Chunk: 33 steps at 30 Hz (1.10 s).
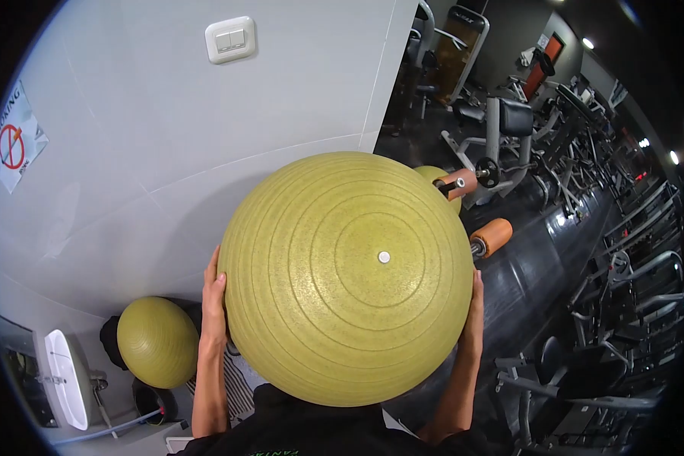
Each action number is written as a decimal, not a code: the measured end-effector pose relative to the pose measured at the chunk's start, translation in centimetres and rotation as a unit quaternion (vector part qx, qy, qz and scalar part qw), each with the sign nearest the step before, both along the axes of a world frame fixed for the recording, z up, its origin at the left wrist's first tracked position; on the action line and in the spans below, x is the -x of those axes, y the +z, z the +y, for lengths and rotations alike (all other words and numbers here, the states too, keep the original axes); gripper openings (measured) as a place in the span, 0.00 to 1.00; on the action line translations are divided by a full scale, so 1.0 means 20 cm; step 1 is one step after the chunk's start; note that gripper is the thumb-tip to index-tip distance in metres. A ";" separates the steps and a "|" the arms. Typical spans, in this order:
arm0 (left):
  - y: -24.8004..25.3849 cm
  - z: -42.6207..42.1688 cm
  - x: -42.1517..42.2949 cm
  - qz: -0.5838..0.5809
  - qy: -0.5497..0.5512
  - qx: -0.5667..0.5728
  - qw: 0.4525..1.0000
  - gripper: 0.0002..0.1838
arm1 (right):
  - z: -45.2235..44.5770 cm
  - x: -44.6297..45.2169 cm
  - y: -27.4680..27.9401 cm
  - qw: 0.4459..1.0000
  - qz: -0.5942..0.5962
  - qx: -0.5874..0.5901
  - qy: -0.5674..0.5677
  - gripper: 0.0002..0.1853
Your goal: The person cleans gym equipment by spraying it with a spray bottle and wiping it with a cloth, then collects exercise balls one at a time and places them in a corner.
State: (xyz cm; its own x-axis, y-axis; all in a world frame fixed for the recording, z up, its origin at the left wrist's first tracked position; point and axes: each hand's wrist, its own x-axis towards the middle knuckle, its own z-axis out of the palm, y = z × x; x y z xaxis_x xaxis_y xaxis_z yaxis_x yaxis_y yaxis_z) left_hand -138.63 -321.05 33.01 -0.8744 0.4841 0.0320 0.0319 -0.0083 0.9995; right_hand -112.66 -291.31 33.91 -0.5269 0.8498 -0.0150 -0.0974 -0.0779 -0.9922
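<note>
A large yellow-green exercise ball (342, 304) with ringed ridges and a white plug fills the middle of the view, close in front of my chest. My left hand (214, 296) presses against its left side, fingers pointing up along the surface. On the opposite side my right hand (475, 304) presses too, its fingers partly hidden behind the ball's curve. Between both palms the ball is held up.
A second exercise ball (157, 342) rests low on the left, near a white sink (67, 378) and a black bin (152, 401). A tiled wall with a light switch (231, 39) stands ahead. Orange padded rollers (496, 236) and gym machines (509, 118) occupy the right.
</note>
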 end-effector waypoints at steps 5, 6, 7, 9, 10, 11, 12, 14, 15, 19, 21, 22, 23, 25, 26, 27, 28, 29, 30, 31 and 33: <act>0.05 -0.15 0.04 -0.003 -0.018 0.012 1.000 0.42 | -0.18 0.02 -0.03 1.000 -0.014 0.024 -0.014 0.31; 0.05 -0.19 0.04 -0.001 -0.017 0.013 1.000 0.42 | -0.21 0.02 -0.04 0.999 -0.007 0.031 -0.003 0.32; 0.01 -0.22 0.02 -0.003 -0.009 0.014 1.000 0.41 | -0.22 0.01 -0.07 0.999 0.002 0.035 0.006 0.32; -0.02 -0.28 0.01 -0.010 -0.002 0.017 1.000 0.41 | -0.26 0.02 -0.11 1.000 0.001 0.031 0.004 0.33; -0.04 -0.33 0.00 -0.012 0.002 0.021 1.000 0.41 | -0.30 0.02 -0.14 1.000 -0.002 0.030 0.003 0.33; -0.05 -0.37 -0.01 -0.016 0.006 0.026 1.000 0.41 | -0.34 0.03 -0.17 0.999 -0.004 0.033 0.003 0.33; -0.08 -0.42 0.00 -0.020 0.007 0.028 0.999 0.41 | -0.37 0.03 -0.19 0.999 -0.009 0.044 0.003 0.33; -0.17 -0.53 0.02 -0.027 0.005 0.004 1.000 0.39 | -0.43 0.05 -0.24 0.998 -0.019 0.058 0.008 0.33; -0.21 -0.59 0.01 -0.031 0.009 0.010 0.999 0.39 | -0.47 0.05 -0.28 0.999 -0.025 0.031 0.013 0.34; -0.32 -0.79 0.13 -0.088 0.033 -0.019 0.995 0.40 | -0.65 0.16 -0.39 1.000 -0.020 0.001 0.006 0.35; -0.37 -0.90 0.18 -0.115 0.027 -0.011 0.993 0.41 | -0.78 0.21 -0.42 0.999 -0.036 0.001 0.008 0.34; -0.40 -0.95 0.21 -0.118 0.028 -0.009 0.993 0.41 | -0.84 0.24 -0.44 0.999 -0.052 0.003 0.006 0.33; -0.43 -1.00 0.25 -0.120 0.029 0.000 0.992 0.41 | -0.89 0.28 -0.48 0.998 -0.056 0.005 0.007 0.33; -0.50 -1.12 0.36 -0.122 0.025 0.016 0.992 0.41 | -0.99 0.37 -0.60 0.999 -0.041 0.013 0.015 0.35; -0.54 -1.16 0.41 -0.129 0.036 0.016 0.991 0.41 | -1.06 0.42 -0.65 0.999 -0.039 0.016 0.010 0.35; -0.60 -1.21 0.47 -0.137 0.046 0.016 0.989 0.41 | -1.14 0.47 -0.69 0.999 -0.053 0.002 0.013 0.35; -0.69 -1.26 0.52 -0.144 0.044 0.004 0.989 0.40 | -1.20 0.51 -0.75 0.998 -0.065 -0.012 0.018 0.35; -0.76 -1.30 0.57 -0.149 0.043 0.010 0.988 0.40 | -1.26 0.57 -0.80 0.997 -0.070 -0.007 0.017 0.35; -0.82 -1.34 0.62 -0.136 0.039 0.027 0.990 0.42 | -1.31 0.62 -0.86 0.996 -0.085 -0.010 0.021 0.35; -0.88 -1.39 0.67 -0.122 0.036 0.044 0.991 0.43 | -1.36 0.68 -0.93 0.995 -0.099 -0.013 0.027 0.36; -1.05 -1.49 0.79 -0.136 0.044 0.071 0.987 0.44 | -1.41 0.78 -1.11 0.991 -0.127 -0.014 0.031 0.36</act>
